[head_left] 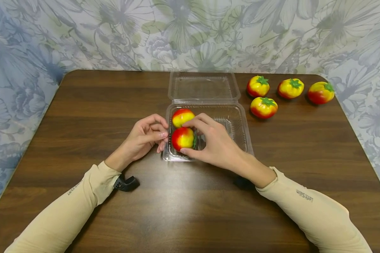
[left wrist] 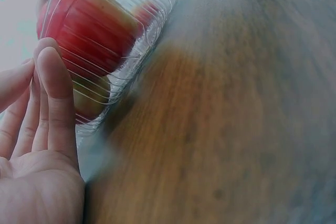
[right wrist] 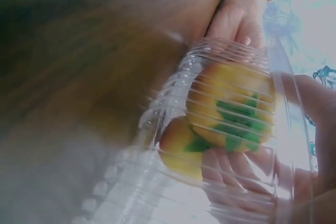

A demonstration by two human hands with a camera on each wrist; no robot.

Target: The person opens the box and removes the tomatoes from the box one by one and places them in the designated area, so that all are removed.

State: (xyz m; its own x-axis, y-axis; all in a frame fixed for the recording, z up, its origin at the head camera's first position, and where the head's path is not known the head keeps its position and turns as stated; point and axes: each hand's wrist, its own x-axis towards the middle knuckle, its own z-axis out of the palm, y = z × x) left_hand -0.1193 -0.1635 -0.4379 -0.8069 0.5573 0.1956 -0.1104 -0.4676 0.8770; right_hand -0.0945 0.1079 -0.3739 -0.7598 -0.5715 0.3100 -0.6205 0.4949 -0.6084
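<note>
A clear plastic clamshell container [head_left: 247, 140] lies with its lid [head_left: 206, 75] folded back. Two glossy red-and-yellow tomato-like fruits with green leafy tops sit along its left side, the far fruit [head_left: 178, 120] behind the near fruit [head_left: 181, 138]. My right hand [head_left: 216, 144] reaches in from the right and grips the near fruit, thumb at its front and fingers behind it. In the right wrist view, both leafy tops [right wrist: 239, 124] show through the clear wall. My left hand [head_left: 147, 135] rests fingertips against the container's left edge; its fingers [left wrist: 55, 77] look fairly straight in the left wrist view.
Several similar fruits lie at the table's back right: one fruit [head_left: 258, 87] near the lid, another [head_left: 264, 108] in front of it, and others [head_left: 290, 88] farther right. A floral-patterned wall [head_left: 190, 35] borders the brown wooden table [head_left: 164, 211] at the back.
</note>
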